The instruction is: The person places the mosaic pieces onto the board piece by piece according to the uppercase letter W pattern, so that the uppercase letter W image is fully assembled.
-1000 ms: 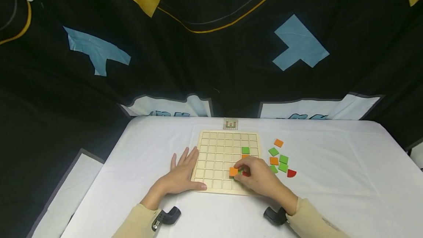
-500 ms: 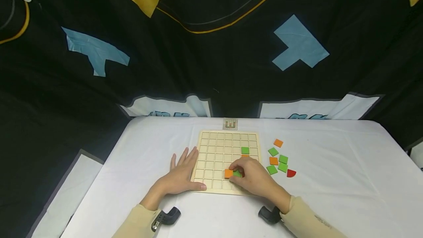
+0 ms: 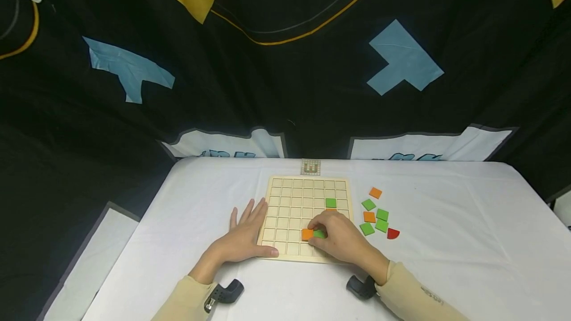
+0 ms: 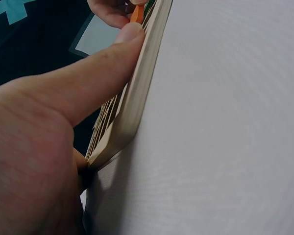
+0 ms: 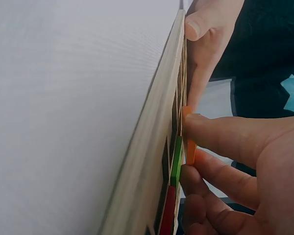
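A square wooden grid board (image 3: 285,207) lies on the white table. My left hand (image 3: 243,239) rests along its left edge, fingers spread, thumb (image 4: 108,63) on the near rim. Over the lower middle cells my right hand (image 3: 343,239) pinches an orange square tile (image 3: 307,234) between thumb and fingers; in the right wrist view this orange tile (image 5: 190,147) stands just off the board face. Right beside it a green tile (image 3: 319,234) sits in the board. A red tile (image 5: 167,210) follows that one in the right wrist view. Farther up is another green tile (image 3: 330,203) above a partly hidden orange one.
Right of the board lie several loose tiles: orange (image 3: 375,192), green (image 3: 382,214) and a red quarter-round (image 3: 393,234). A small patterned card (image 3: 311,167) lies behind the board. A dark printed curtain (image 3: 285,88) hangs beyond the table.
My right hand has moved slightly left with the orange tile, bringing it past the green tile and lower over the cells. The left hand has stayed in place.
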Motion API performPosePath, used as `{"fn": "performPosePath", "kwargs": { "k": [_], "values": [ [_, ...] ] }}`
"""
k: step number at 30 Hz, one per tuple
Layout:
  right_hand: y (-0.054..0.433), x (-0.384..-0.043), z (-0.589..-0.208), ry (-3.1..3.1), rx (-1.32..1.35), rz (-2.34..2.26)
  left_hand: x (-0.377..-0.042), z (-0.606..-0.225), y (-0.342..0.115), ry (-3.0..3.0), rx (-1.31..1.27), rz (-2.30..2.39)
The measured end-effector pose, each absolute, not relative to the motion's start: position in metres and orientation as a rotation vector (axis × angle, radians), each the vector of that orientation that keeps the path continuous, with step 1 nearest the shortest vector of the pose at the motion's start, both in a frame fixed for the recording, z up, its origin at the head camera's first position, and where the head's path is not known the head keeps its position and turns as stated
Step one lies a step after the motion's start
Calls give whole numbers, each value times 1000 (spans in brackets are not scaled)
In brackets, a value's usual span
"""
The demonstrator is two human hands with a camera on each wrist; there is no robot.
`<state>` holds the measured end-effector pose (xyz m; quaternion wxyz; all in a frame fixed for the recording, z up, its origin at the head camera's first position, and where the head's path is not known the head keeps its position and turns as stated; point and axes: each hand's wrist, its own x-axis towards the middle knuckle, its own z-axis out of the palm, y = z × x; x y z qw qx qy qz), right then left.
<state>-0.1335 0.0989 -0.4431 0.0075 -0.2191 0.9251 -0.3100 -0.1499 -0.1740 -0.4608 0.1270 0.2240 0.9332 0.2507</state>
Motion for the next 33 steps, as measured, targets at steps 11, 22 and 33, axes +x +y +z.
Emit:
{"fn": "performPosePath", "kwargs": {
  "k": [11,22,33],
  "values": [
    [97,-134,-445,2898,-730,-932,-150,-460,-175,2712,648,721],
    [98,-134,-444,2878,-729,-956,-150,-461,-174,2713,644,706],
    [124,-132,-428,2836,-587,-1130,-150,-460,-174,2710,658,721]
  ]
}}
